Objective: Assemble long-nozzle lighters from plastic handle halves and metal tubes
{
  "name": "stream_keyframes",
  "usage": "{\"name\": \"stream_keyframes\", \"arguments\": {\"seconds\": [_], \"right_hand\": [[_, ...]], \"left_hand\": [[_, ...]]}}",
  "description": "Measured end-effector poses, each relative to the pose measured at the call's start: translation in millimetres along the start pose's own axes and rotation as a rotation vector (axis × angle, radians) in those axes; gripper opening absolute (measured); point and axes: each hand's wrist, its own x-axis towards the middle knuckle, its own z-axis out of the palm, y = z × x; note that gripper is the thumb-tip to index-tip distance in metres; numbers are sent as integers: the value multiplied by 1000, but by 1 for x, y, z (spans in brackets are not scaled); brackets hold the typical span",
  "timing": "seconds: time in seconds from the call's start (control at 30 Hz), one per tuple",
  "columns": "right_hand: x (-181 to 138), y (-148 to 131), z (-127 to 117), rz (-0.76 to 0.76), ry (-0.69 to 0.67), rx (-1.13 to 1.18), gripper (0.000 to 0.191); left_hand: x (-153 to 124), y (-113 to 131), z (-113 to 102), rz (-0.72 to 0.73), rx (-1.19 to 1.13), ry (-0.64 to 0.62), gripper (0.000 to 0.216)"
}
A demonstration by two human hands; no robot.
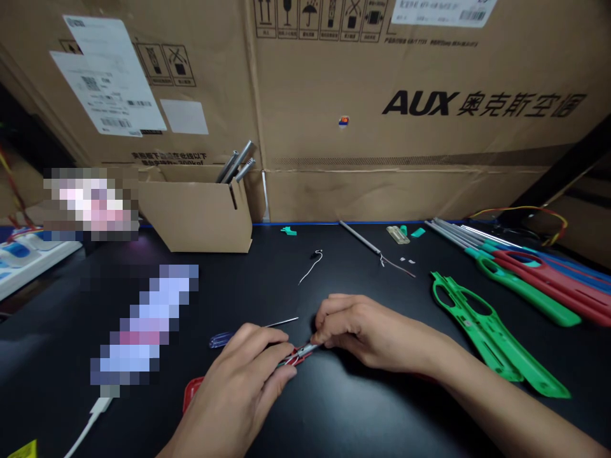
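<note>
We've got our left hand and right hand, grips clamped on a small red-and-green metal-tipped part, with a blue-handled screwdriver just beside on the black counter.

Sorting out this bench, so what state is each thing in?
Left hand, gripping a red-green part
Right hand, pinching its metal tip
Blue-handled screwdriver, lying partly behind the left hand
Green plastic shell, lying open
Cardboard box, open, holding metal rods
Thin wire, lying loose
</note>
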Motion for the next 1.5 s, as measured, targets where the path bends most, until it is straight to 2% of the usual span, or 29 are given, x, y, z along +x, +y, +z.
{"name": "stream_keyframes", "arguments": {"seconds": [0.43, 0.7, 0.83, 0.97, 1.1, 1.33, 1.5], "right_hand": [[-1, -4, 3, 10, -31, -78, 30], [1, -16, 2, 3, -43, -255, 24], [8, -23, 9, -40, -46, -358, 24], [12, -24, 17, -38, -28, -314, 25], [12, -26, 20, -17, -25, -316, 22], [5, -26, 18, 27, -34, -395, 22], [2, -27, 19, 46, -20, -437, 23]], "left_hand": [[-2, -2, 3, 51, 15, 25, 20], [-1, 4, -4, 63, 83, 22, 29], [2, 7, -6, 77, 98, 26, 27], [3, 7, -3, 74, 80, 43, 23], [-3, 4, -4, 53, 47, 57, 19], [-26, -4, -26, 50, 178, 18, 25], [-26, 1, -23, -19, 150, 20, 25]]}}
